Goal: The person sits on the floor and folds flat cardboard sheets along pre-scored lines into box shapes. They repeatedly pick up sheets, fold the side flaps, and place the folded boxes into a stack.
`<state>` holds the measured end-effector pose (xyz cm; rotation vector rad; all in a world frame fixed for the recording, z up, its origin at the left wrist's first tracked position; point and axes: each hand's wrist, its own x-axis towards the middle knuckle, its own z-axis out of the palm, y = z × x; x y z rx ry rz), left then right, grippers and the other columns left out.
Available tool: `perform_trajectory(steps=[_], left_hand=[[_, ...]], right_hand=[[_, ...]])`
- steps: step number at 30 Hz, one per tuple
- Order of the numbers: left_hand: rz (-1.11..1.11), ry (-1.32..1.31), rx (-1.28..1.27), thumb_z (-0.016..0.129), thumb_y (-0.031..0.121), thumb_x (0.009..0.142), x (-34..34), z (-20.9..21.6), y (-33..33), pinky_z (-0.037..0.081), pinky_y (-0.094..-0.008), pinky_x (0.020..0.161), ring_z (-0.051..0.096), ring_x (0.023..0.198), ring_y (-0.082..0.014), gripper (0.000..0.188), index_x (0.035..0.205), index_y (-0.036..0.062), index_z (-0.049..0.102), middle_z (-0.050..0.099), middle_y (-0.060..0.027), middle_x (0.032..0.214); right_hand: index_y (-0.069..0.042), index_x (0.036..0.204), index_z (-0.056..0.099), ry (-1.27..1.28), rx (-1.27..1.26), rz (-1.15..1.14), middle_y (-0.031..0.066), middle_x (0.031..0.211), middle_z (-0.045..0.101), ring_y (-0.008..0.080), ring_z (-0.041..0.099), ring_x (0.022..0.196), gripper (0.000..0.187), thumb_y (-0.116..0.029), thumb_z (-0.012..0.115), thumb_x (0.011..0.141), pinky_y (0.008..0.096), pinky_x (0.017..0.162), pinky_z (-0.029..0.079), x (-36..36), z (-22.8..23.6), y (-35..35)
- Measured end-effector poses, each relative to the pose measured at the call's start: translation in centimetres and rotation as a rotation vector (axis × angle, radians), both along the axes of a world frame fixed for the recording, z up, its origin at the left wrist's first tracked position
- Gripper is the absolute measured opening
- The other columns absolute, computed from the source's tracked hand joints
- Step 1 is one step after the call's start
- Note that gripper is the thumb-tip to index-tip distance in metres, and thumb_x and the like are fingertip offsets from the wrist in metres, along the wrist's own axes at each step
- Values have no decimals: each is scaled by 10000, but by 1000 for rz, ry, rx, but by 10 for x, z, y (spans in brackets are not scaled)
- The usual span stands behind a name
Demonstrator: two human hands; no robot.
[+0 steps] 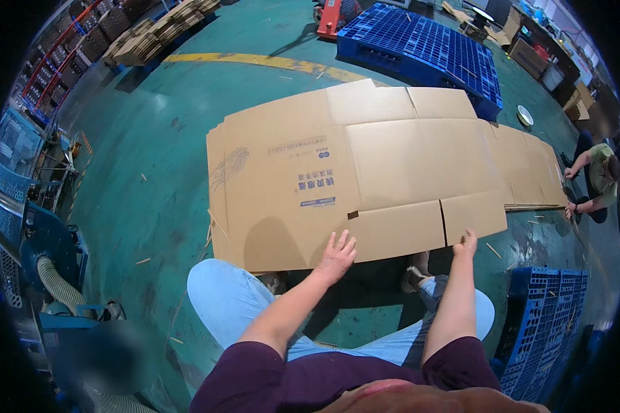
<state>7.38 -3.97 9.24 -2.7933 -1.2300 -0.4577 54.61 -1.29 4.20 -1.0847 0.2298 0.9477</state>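
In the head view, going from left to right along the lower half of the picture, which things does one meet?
Grey ribbed hose → left hand on the flat cardboard sheet → right hand at the sheet's near edge → blue plastic pallet.

Blue plastic pallet (427,48) and red pallet jack (329,17) on green floor (145,172).

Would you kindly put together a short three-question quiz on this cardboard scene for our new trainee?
1. True or false: both hands touch the near edge of the flat cardboard sheet.
2. Which pallet lies beyond the cardboard? A) a red one B) the blue pallet C) a wooden one
3. What colour is the floor?

Key:
1. True: the left hand lies flat on a flap and the right hand grips the next flap's edge.
2. B
3. Green
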Motion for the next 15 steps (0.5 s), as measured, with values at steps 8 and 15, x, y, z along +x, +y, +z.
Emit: perform_trajectory(steps=[8, 15], left_hand=[[90, -161, -164, 793, 201, 606, -35, -6, -4, 348, -538, 1032, 411, 1260, -349, 489, 1014, 79, 552, 472, -104, 1325], [128, -122, -232, 770, 202, 644, -39, -14, -5, 311, -529, 1064, 398, 1264, -347, 445, 1007, 63, 553, 470, -130, 1305]], right_hand=[[9, 1032, 615, -921, 87, 37, 66, 986, 648, 177, 614, 860, 342, 77, 677, 702, 330, 793, 496, -124, 133, -6], [0, 1212, 549, -2103, 387, 755, 213, 1252, 548, 357, 538, 1163, 528, 78, 524, 690, 425, 993, 427, -290, 196, -33]])
